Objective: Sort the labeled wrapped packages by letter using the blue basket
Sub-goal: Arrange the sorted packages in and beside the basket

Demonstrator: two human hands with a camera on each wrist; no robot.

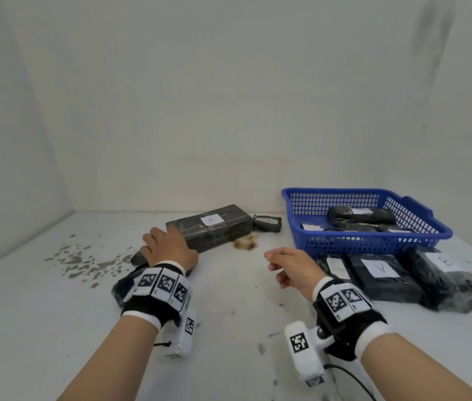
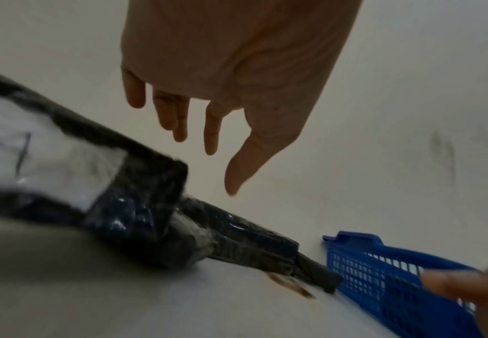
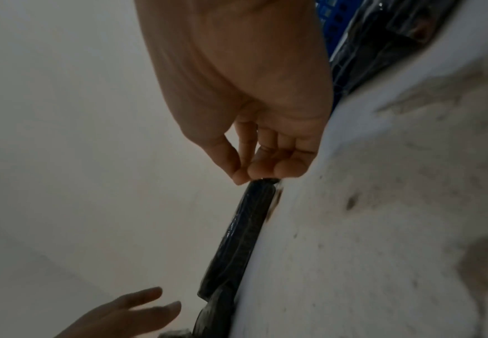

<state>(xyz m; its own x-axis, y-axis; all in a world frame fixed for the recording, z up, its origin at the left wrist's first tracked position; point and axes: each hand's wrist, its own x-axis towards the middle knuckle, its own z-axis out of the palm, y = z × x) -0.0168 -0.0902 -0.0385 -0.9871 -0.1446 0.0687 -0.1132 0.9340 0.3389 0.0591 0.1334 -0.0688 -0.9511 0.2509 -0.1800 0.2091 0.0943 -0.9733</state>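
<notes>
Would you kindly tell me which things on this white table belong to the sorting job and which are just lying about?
Part of the job:
blue plastic mesh basket
long black wrapped package labelled A
black wrapped package labelled A beside the basket
black wrapped package labelled B

Lying about:
brown stain
grey splatter marks

The left hand [image 1: 169,247] hides part of a dark package [image 1: 139,257]; the basket's [image 1: 373,244] labels are unreadable.
</notes>
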